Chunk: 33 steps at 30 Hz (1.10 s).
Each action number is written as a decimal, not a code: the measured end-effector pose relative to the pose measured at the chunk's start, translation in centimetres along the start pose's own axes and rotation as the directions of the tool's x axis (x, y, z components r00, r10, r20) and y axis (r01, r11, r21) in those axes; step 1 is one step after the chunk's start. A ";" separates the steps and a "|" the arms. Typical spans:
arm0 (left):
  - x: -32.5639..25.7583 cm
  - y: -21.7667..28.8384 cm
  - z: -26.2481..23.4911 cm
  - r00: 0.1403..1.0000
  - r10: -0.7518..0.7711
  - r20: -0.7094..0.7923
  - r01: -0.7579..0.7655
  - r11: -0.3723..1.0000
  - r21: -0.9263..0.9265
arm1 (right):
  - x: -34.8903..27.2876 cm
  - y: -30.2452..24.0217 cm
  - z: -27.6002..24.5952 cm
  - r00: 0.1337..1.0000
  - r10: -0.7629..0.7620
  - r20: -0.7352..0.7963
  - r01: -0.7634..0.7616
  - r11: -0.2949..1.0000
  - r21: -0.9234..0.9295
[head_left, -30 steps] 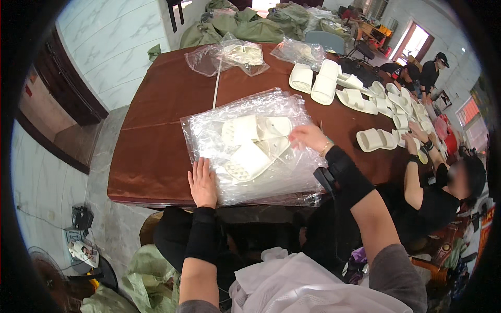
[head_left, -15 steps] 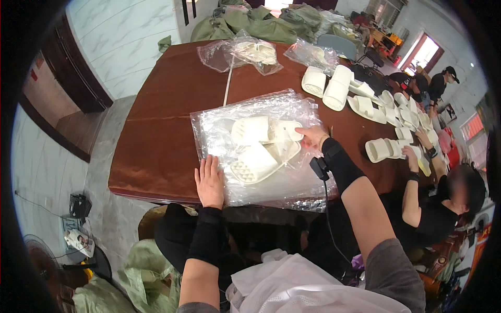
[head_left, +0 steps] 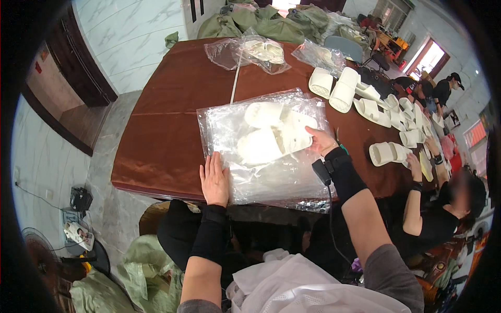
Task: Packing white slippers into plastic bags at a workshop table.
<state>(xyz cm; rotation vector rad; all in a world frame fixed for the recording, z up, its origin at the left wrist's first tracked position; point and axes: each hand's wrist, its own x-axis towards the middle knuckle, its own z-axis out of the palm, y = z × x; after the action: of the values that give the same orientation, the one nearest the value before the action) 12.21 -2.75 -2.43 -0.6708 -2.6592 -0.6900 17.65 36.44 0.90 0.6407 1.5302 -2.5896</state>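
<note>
A pile of clear plastic bags (head_left: 271, 172) lies at the near edge of a brown table (head_left: 167, 130). On top of the pile, a pair of white slippers (head_left: 274, 130) sits partly inside a clear bag. My left hand (head_left: 214, 178) lies flat, fingers apart, on the pile's near left corner. My right hand (head_left: 321, 141) is at the right side of the slippers, fingers on the slipper and the bag's edge; the exact grip is hard to make out.
More white slippers (head_left: 334, 86) lie along the table's right side, where a person in black (head_left: 443, 208) sits handling a pair (head_left: 389, 153). Two filled clear bags (head_left: 250, 52) lie at the far end. Green sacks (head_left: 261, 21) are piled beyond; another person (head_left: 448, 88) stands far right.
My right hand has stayed at the slippers' right side while my left stays flat on the bags. The view has shifted slightly.
</note>
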 end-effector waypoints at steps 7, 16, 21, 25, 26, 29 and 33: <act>-0.2 -1.9 -0.5 0.999 -0.021 0.046 0.023 0.999 -0.035 | -1.3 2.1 3.0 0.972 -0.024 -0.235 -0.005 0.993 -0.122; 8.3 -1.6 -3.5 0.967 0.213 -0.137 -0.247 0.911 -0.329 | -1.1 1.3 3.0 0.989 -0.026 -0.143 -0.005 0.977 -0.211; 12.0 -4.8 -0.9 0.998 -0.061 0.014 0.058 0.800 -0.598 | -1.0 2.4 4.0 0.983 -0.005 -0.183 -0.039 0.972 -0.232; 12.8 -6.9 -1.1 0.986 -0.163 -0.020 0.133 0.866 -0.483 | -0.9 2.8 4.0 0.975 -0.013 -0.222 -0.039 0.973 -0.228; 12.6 -6.6 -1.4 0.984 -0.177 -0.033 0.154 0.921 -0.359 | -1.0 2.8 3.5 0.976 -0.016 -0.217 -0.033 0.974 -0.222; 10.0 -2.4 -1.4 0.938 0.162 -0.305 -0.251 0.927 -0.279 | -1.2 2.2 3.5 0.979 -0.024 -0.203 -0.020 0.977 -0.214; 5.8 -0.6 0.8 0.979 0.194 0.064 -0.185 0.975 -0.125 | -1.1 2.0 3.6 0.984 -0.053 -0.168 0.016 0.977 -0.212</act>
<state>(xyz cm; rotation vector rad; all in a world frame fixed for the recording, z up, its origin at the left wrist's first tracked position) 6.92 -0.75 -1.00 -0.9875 -2.5922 -0.7871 18.07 32.19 1.17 0.8408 1.8503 -2.4039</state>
